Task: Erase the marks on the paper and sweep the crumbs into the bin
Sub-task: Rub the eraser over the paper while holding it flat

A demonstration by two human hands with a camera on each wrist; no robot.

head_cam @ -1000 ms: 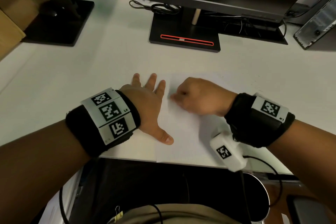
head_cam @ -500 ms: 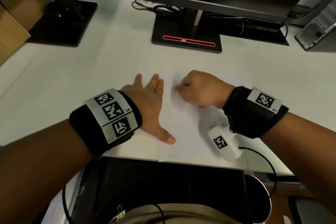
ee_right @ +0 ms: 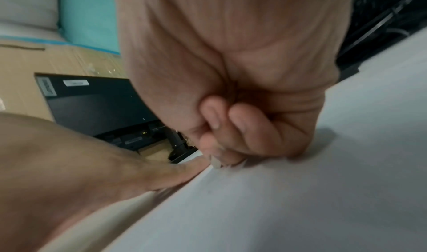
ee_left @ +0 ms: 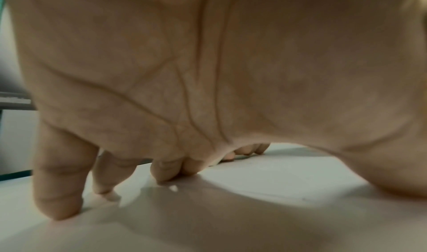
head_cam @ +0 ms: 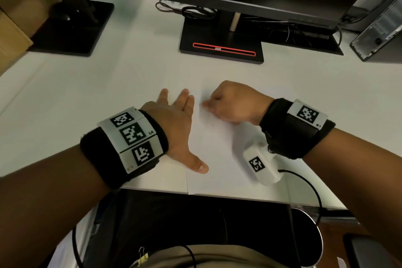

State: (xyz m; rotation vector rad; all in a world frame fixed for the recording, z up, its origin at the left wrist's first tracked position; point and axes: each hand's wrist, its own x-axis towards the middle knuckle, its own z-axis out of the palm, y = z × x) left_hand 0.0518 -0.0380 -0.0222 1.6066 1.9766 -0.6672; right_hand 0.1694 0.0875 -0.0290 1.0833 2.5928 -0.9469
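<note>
- Rubbing out the marks is the step we judge to be in hand: the paper (head_cam: pixel 217 159) lies flat at the near edge of the desk (head_cam: pixel 108 93), and only faint specks show on it in the head view, just below the right hand.
- We see a small pale eraser (ee_right: pixel 216 162) at the tips of the right hand (head_cam: pixel 235 104); that grip is curled tight, thumb and fingers pinching the eraser and pressing it onto the sheet near its far left edge.
- We would rub in short strokes running away from the holding hand, so the sheet is pulled taut and not buckled, and press lightly this close to the edge.
- We find the left hand (head_cam: pixel 174 124) lying flat with its fingers straight and spread, partly on the paper's left edge and partly on the desk, clamped on nothing; it is best left planted near the rubbing spot.
- We spot one pale crumb (ee_left: pixel 173 188) beside the left fingertips in the left wrist view; any such bits should be gathered toward the near edge.
- We take the round dark container (head_cam: pixel 309 239) below the desk edge, on the right, to be the bin, though little of it shows.
- Beyond the sheet stand a monitor base (head_cam: pixel 221 48) and a loose cable (head_cam: pixel 191 11), well clear of the work.
</note>
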